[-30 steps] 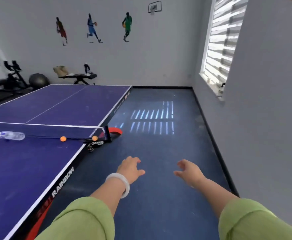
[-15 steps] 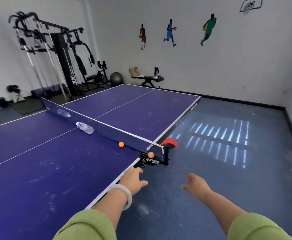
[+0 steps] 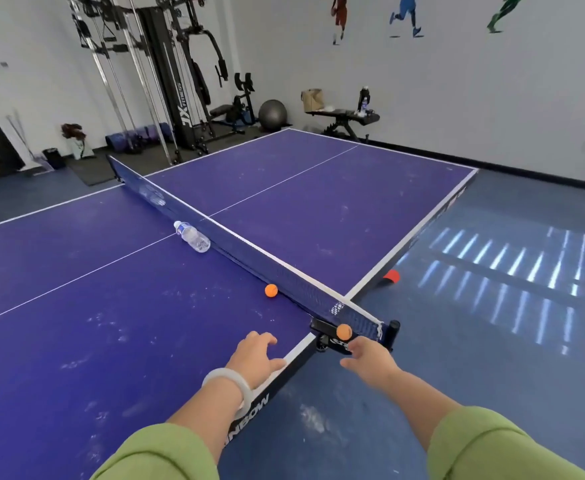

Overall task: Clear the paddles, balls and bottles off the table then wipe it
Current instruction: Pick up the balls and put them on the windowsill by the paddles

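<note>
A purple table-tennis table (image 3: 76,306) fills the left of the head view, with a dark net (image 3: 249,251) across it. A clear plastic bottle (image 3: 192,236) lies on its side against the net near the centre line. One orange ball (image 3: 271,291) rests by the net. A second orange ball (image 3: 344,331) sits on the net clamp at the near table edge. A second bottle (image 3: 152,197) shows faintly behind the net farther away. My left hand (image 3: 254,356) hovers over the table's edge, fingers relaxed. My right hand (image 3: 370,360) reaches just under the second ball, empty.
A red paddle edge (image 3: 391,276) lies on the floor beside the table past the net. A gym machine (image 3: 166,81), a grey exercise ball (image 3: 272,115) and a bench (image 3: 343,117) with a bag and a bottle stand at the far wall. Blue floor spreads to the right.
The view has turned left and closed in on the table. Both hands have moved forward to the net clamp at the table's edge.
</note>
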Action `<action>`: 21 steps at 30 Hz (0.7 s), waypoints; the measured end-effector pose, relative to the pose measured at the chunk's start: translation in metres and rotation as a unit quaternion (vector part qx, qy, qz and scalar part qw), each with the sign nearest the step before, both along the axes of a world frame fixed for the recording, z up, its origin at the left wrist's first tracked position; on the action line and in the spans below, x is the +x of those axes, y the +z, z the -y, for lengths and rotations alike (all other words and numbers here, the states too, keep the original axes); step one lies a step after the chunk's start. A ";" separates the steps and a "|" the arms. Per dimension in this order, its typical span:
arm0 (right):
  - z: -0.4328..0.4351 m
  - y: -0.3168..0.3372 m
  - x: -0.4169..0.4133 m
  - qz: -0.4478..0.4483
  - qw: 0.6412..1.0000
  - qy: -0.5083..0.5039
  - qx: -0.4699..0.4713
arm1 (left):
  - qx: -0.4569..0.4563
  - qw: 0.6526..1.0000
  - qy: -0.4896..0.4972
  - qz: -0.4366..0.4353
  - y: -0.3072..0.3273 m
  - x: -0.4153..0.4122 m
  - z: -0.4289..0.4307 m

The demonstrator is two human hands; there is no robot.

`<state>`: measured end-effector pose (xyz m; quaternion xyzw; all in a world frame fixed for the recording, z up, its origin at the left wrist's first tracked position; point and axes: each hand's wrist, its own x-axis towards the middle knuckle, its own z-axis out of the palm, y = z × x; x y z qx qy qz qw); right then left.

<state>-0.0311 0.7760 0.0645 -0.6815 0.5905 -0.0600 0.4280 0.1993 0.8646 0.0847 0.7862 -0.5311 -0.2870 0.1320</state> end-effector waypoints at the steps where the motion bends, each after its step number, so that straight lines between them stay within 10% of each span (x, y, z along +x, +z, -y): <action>1: 0.009 -0.006 0.007 -0.007 1.000 -0.006 -0.001 | 0.001 1.000 -0.007 -0.004 -0.006 0.008 0.013; 21: 0.088 -0.080 0.072 -0.192 0.980 -0.024 -0.041 | 0.055 0.996 -0.045 -0.045 -0.103 0.107 0.154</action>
